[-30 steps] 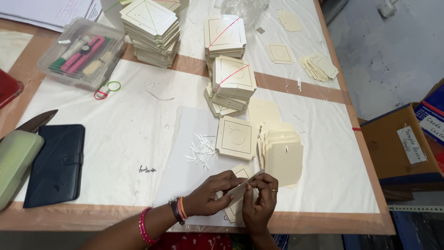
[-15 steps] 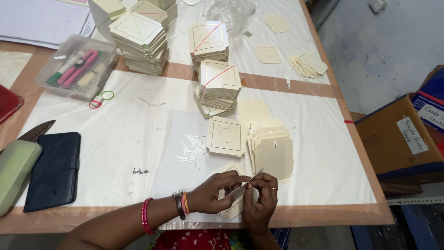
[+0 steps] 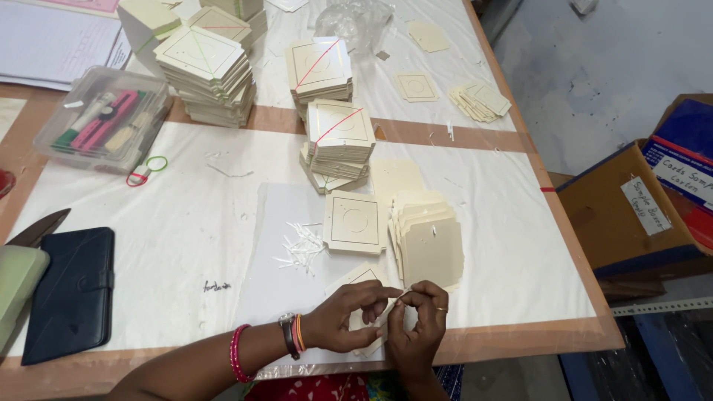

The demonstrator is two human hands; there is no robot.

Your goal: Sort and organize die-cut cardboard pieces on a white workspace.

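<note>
Cream card point(image 3: 365, 276): at table's near edge, under both hands.
Left hand point(image 3: 343, 325): fingers curled, pinching card's edge.
Right hand point(image 3: 417, 327): fingertips pinched together, seemingly on a thin white sliver.
Scraps point(image 3: 301, 249): just beyond.

Both hands point(image 3: 379, 323) hide most of the cream card point(image 3: 362, 278).

Both hands now sit lower and closer to the table's near edge than a second ago; the left hand point(image 3: 343, 325) covers more of the cream card point(image 3: 362, 281); the right hand point(image 3: 417, 330) pinches at the card's corner, fingertips meeting the left's.
</note>
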